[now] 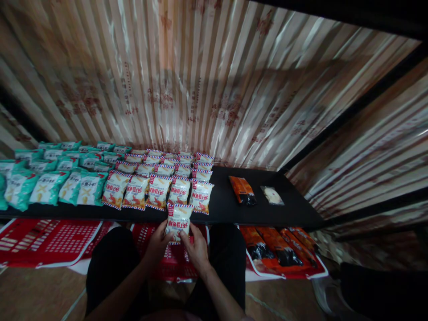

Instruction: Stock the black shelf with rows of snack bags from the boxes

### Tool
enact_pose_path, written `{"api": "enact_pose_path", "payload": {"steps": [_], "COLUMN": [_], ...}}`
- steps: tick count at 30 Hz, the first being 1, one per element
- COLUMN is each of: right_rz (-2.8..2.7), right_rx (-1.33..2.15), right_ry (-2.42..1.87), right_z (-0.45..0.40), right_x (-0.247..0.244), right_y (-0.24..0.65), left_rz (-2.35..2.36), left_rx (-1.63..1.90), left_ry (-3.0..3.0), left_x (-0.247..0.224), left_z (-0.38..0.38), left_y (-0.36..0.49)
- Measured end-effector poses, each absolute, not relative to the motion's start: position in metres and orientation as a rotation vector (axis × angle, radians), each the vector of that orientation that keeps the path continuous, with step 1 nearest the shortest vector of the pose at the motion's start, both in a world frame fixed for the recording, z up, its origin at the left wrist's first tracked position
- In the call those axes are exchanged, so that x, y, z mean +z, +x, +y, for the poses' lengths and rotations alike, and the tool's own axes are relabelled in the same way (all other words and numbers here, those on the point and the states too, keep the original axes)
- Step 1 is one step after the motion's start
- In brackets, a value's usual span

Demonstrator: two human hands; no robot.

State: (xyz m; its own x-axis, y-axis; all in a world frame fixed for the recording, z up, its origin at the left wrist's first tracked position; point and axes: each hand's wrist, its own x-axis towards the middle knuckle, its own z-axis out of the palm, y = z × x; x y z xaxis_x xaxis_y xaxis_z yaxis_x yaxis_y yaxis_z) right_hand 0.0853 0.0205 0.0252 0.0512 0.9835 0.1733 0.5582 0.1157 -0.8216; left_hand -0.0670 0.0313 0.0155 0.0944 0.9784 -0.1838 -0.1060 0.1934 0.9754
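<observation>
Between my two hands is a white snack bag (179,220) with red lettering and a striped top edge, held upright over the front edge of the black shelf (230,216). My left hand (158,240) grips its lower left side. On the lower right, my right hand (196,246) closes on it with the thumb across the front. Just behind stand rows of matching white snack bags (157,191) on the shelf. Farther left are rows of teal snack bags (92,189).
An orange-and-black packet (242,191) and a small clear packet (272,195) lie on the shelf's right part. Below are red baskets (50,240); the right one holds several orange packets (279,245). Striped plastic sheeting (200,89) hangs behind. A person's dark-clothed leg (381,290) is at lower right.
</observation>
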Motion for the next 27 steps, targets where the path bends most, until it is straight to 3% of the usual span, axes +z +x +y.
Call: {"api": "enact_pose_path", "payload": {"steps": [27], "right_rz": [-1.522], "right_rx": [0.484], "right_ry": [-1.596], "right_z": [0.067], "right_x": [0.029], "right_y": [0.072], "left_rz": [1.711], "left_rx": [1.199], "left_ry": [1.836], "left_x": [0.025], "left_z": [0.059], "left_y": [-0.064]}}
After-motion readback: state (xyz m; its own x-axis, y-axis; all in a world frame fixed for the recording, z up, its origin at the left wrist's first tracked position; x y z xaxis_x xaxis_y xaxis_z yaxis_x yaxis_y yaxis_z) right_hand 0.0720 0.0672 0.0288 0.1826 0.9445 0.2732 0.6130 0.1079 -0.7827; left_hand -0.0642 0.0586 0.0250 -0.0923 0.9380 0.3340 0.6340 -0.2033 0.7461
